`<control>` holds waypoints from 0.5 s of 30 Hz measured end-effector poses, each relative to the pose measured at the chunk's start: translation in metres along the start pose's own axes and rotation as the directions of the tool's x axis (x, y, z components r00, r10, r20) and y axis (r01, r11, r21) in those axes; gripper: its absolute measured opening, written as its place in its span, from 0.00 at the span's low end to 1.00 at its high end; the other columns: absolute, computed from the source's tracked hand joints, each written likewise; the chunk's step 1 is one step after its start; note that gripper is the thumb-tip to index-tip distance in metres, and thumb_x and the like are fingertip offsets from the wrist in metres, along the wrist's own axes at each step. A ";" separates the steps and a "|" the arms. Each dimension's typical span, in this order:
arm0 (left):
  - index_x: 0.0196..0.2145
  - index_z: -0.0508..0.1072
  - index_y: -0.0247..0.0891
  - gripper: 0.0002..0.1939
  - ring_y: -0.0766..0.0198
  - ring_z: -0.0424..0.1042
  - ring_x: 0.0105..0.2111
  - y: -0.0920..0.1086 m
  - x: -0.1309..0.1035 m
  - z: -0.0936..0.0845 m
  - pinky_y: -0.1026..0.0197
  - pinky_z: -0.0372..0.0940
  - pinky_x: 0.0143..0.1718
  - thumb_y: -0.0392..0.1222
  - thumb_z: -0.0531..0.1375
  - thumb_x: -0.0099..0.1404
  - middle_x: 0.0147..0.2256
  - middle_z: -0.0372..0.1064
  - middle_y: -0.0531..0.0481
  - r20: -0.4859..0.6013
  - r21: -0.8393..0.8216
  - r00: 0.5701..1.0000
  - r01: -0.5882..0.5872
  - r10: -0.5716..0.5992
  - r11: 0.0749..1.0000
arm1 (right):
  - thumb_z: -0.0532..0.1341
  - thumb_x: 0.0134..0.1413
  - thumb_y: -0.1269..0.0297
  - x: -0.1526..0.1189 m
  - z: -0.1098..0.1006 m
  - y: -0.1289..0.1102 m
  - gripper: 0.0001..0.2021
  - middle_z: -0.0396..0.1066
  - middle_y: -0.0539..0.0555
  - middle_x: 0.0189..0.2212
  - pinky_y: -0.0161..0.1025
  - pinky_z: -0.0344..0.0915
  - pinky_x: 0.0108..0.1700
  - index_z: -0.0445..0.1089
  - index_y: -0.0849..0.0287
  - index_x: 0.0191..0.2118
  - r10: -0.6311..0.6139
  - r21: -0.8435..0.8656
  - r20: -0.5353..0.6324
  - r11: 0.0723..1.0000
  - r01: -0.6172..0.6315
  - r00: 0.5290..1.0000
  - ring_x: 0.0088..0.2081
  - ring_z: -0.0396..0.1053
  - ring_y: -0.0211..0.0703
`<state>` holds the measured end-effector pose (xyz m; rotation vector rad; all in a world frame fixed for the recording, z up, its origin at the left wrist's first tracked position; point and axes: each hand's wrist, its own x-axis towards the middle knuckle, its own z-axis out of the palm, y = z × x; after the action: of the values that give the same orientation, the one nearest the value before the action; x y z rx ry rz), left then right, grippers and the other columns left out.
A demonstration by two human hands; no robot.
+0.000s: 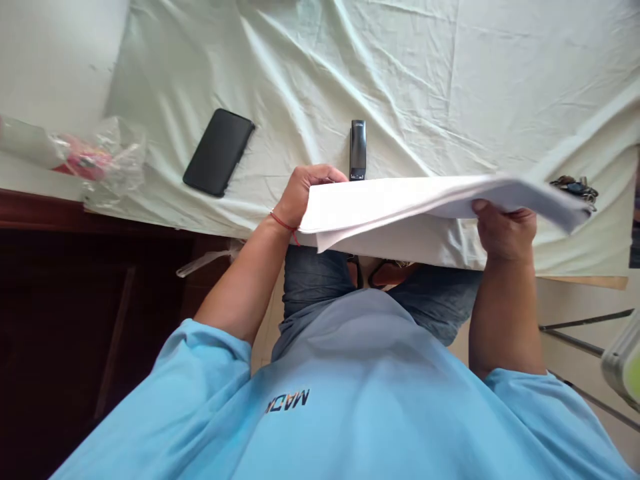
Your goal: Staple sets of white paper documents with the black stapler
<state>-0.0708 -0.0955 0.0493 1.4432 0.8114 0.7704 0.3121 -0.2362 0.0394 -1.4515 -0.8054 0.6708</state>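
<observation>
Between my two hands I hold several sheets of white paper point(380, 200), raised over the near edge of the cloth-covered table. My left hand point(305, 189) is closed on the left end, with its fingers behind the sheets. At the other side my right hand point(507, 230) grips the lower edge, thumb on top. The right end of the paper bends down and is blurred. Just beyond the sheets lies a black phone-like device point(358, 150), its lower end reaching the paper's edge.
A dark tablet or large phone point(219, 152) lies at the left on the pale green cloth point(400, 80). Clear plastic wrapping point(117, 157) with something red and pink sits farther left. A bunch of keys point(575, 188) is at the right, partly behind the paper. Metal legs point(580, 340) stand lower right.
</observation>
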 end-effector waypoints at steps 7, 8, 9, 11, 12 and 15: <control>0.46 0.88 0.39 0.44 0.49 0.84 0.48 -0.030 0.015 -0.007 0.45 0.83 0.53 0.80 0.86 0.49 0.45 0.88 0.43 -0.015 0.055 0.997 -0.080 0.081 0.995 | 0.95 0.16 0.51 0.005 -0.003 0.013 0.43 0.88 0.54 0.48 0.59 0.86 0.63 0.82 0.47 0.46 0.046 0.100 0.023 0.994 -0.048 0.999 0.58 0.85 0.61; 0.43 0.89 0.39 0.41 0.49 0.84 0.46 -0.032 0.015 -0.008 0.45 0.82 0.51 0.79 0.86 0.52 0.43 0.87 0.42 0.032 0.082 0.996 -0.085 0.083 0.993 | 0.95 0.16 0.53 0.005 -0.004 0.015 0.42 0.89 0.52 0.48 0.57 0.87 0.62 0.82 0.46 0.45 0.072 0.081 0.031 0.994 -0.074 0.997 0.58 0.85 0.60; 0.41 0.89 0.39 0.38 0.49 0.84 0.45 -0.032 0.015 -0.009 0.46 0.81 0.50 0.77 0.85 0.55 0.42 0.87 0.41 0.073 0.103 0.993 -0.100 0.093 0.990 | 0.95 0.18 0.54 0.005 -0.005 0.017 0.41 0.89 0.49 0.47 0.56 0.88 0.61 0.82 0.44 0.46 0.078 0.067 0.034 0.994 -0.080 0.996 0.59 0.86 0.59; 0.38 0.90 0.40 0.33 0.50 0.84 0.44 -0.029 0.012 -0.010 0.46 0.80 0.50 0.75 0.84 0.61 0.42 0.88 0.41 0.132 0.121 0.983 -0.146 0.129 0.982 | 0.95 0.23 0.53 0.006 -0.008 0.022 0.39 0.89 0.46 0.46 0.57 0.89 0.61 0.82 0.41 0.46 0.042 0.062 0.032 0.997 -0.044 0.999 0.60 0.86 0.59; 0.39 0.91 0.41 0.31 0.51 0.84 0.45 -0.025 0.011 -0.010 0.46 0.80 0.51 0.73 0.83 0.63 0.43 0.88 0.41 0.132 0.114 0.981 -0.160 0.144 0.981 | 0.95 0.25 0.52 0.007 -0.009 0.024 0.38 0.88 0.46 0.46 0.58 0.89 0.61 0.83 0.40 0.46 0.013 0.069 0.030 0.998 -0.015 0.999 0.61 0.87 0.60; 0.48 0.92 0.41 0.29 0.52 0.84 0.44 -0.016 0.006 -0.010 0.47 0.80 0.49 0.70 0.82 0.66 0.45 0.88 0.44 0.099 0.072 0.989 -0.121 0.114 0.990 | 0.94 0.28 0.51 0.010 -0.015 0.032 0.35 0.88 0.46 0.44 0.61 0.90 0.60 0.83 0.40 0.46 -0.033 0.076 0.032 0.997 0.031 0.999 0.59 0.88 0.61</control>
<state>-0.0759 -0.0849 0.0331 1.5964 0.6952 0.7605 0.3331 -0.2359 0.0093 -1.3597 -0.8189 0.6949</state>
